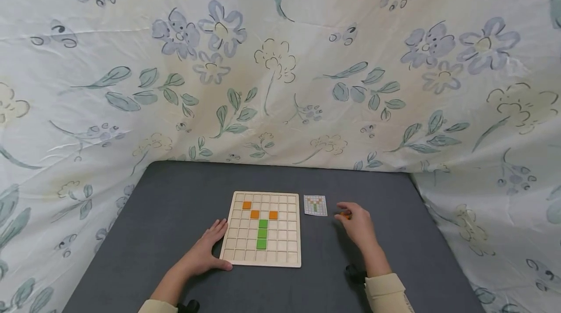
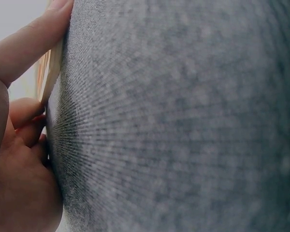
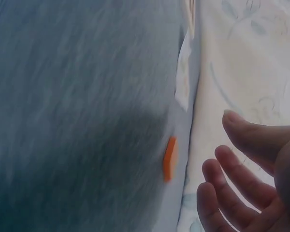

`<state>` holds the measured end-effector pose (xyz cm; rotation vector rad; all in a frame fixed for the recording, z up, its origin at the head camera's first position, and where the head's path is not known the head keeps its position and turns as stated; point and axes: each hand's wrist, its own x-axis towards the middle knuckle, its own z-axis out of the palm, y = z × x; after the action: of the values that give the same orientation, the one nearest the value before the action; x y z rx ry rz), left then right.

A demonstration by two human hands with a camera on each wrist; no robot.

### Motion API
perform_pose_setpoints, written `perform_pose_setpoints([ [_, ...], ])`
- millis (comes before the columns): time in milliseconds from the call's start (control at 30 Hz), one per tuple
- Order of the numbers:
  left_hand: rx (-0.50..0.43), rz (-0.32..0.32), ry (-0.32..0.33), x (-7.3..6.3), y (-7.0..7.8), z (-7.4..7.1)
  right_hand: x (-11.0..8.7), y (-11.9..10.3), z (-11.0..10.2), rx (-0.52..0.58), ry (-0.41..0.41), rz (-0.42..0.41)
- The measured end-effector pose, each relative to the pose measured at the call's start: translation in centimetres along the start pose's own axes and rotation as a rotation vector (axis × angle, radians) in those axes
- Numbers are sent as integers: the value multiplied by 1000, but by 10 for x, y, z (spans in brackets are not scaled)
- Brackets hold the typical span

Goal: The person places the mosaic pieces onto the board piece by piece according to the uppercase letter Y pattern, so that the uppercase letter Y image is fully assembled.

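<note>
A square wooden grid board (image 1: pixel 285 240) lies on the table, with 3 orange tiles (image 1: pixel 247 205) and 3 green tiles (image 1: pixel 261 244) set in its cells. My left hand (image 1: pixel 203 250) rests along the board's left side, fingers extended at the edge and thumb at the near left corner. In the left wrist view, the thumb (image 2: pixel 36 41) touches the board's rim. My right hand (image 1: pixel 358 225) hovers to the right of the board, fingers spread from the thumb and holding nothing. Below it a loose orange tile (image 3: pixel 170 159) lies on the table, partly hidden by the hand in the head view.
A small paper card (image 1: pixel 315 205) printed with a coloured grid pattern lies just right of the board. The dark grey table (image 1: pixel 188 186) ends at a floral cloth (image 1: pixel 271 123) that hangs behind and at both sides.
</note>
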<state>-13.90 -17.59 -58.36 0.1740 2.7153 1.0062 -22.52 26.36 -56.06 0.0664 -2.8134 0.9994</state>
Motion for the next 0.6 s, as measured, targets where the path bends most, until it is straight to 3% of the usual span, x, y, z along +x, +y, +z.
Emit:
perform_pose_setpoints([
  [300,-6,10,-4,2,-1,1,2,25,-5,-51,-86,111],
  [600,-10,3,-1,1,-1,0,9,24,0,-87,-146,152],
])
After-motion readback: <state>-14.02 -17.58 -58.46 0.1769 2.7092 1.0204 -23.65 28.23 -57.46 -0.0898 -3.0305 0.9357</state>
